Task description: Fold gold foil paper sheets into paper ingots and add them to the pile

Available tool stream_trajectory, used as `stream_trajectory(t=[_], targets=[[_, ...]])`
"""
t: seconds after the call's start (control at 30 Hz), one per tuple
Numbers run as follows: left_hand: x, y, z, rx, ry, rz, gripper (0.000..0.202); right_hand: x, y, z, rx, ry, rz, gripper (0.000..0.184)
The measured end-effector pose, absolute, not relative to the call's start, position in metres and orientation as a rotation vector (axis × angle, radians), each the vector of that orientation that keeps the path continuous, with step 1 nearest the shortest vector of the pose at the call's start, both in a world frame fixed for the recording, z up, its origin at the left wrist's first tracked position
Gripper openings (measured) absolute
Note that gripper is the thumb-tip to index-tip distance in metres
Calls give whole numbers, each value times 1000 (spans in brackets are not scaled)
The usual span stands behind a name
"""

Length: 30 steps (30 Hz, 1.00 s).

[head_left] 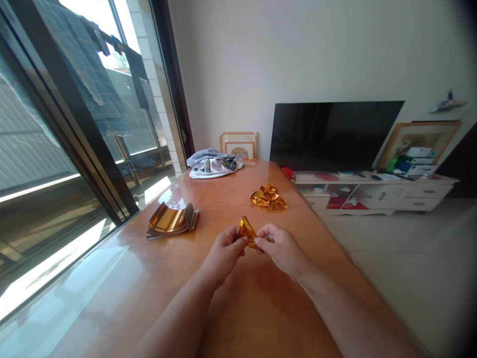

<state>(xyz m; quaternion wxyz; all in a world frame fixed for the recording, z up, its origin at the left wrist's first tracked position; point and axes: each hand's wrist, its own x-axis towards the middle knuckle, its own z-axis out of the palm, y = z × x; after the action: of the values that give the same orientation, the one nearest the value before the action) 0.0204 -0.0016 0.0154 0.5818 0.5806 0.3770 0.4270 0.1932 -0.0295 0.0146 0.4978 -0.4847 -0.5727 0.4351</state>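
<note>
A small folded piece of gold foil paper (246,230) is held up between both hands, its pointed tip upward. My left hand (228,246) pinches its left side between thumb and fingers. At the lower right corner, my right hand (278,243) grips the same piece with thumb and forefinger. Beyond the hands lies a pile of folded gold foil pieces (267,197). A curved stack of gold foil sheets (169,219) rests on the table to the left, its edges fanned at the right side.
The wooden table (231,318) runs away from me to a bundle of grey and white cloth (214,164) at its far end. Picture frames (238,136) lean on the wall behind. On the right are a television (335,134) and a low white cabinet (421,191). Glass doors (82,124) stand at left.
</note>
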Motion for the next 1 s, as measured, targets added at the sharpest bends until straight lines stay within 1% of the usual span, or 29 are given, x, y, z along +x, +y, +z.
stream_trajectory(t=[0.13,0.27,0.4,0.53,0.73,0.9,1.0], targets=[[22,-2,13,1286,864,976,20,192,-27,8,-1256,-1451,881,15],[23,-3,11,1242,847,951,22,192,-29,4,-1303,-1530,658,14],[23,-4,12,1193,839,956,24,191,-33,7,-1325,-1621,547,9],[23,-4,12,1148,814,963,26,191,-33,7,-1328,-1625,554,11],[24,-2,10,1138,787,975,26,189,-31,5,-1302,-1542,659,12],[23,-1,9,1137,778,971,25,188,-33,6,-1316,-1537,619,14],[23,-1,8,1124,788,960,25,189,-33,6,-1297,-1554,651,12]])
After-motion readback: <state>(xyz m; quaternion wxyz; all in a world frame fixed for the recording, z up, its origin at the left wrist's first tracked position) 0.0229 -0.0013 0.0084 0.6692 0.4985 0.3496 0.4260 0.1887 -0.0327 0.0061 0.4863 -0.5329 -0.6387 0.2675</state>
